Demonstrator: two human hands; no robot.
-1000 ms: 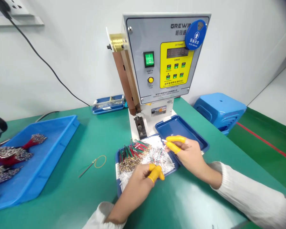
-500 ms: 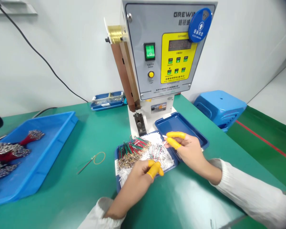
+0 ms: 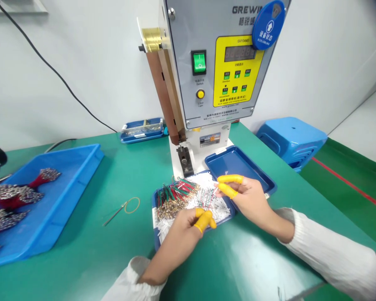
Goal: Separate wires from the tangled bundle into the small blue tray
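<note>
My left hand (image 3: 188, 228), with yellow finger cots, is closed in a pinch on several thin wires (image 3: 204, 200), whose red and green ends fan out above the fingertips. Just up and to the right, my right hand (image 3: 249, 196) pinches a small white tube (image 3: 216, 185) between cotted thumb and finger, beside the wire ends. Beneath both hands lies a blue tray (image 3: 155, 217) with a heap of red and green wires with gold-coloured terminals (image 3: 172, 200) and many loose white tubes (image 3: 221, 207).
Behind the tray stands a GREWIN crimping machine (image 3: 207, 108). A second blue tray (image 3: 241, 161) sits at its right. On the left, a large blue bin (image 3: 78, 167) holds wire bundles (image 3: 15, 196). A rubber band (image 3: 132, 205) lies on the green table. Blue stools (image 3: 291, 133) stand at right.
The camera view has shifted slightly. Both hands keep their grips and almost the same positions; the white tube is close to the wire ends in both frames.
</note>
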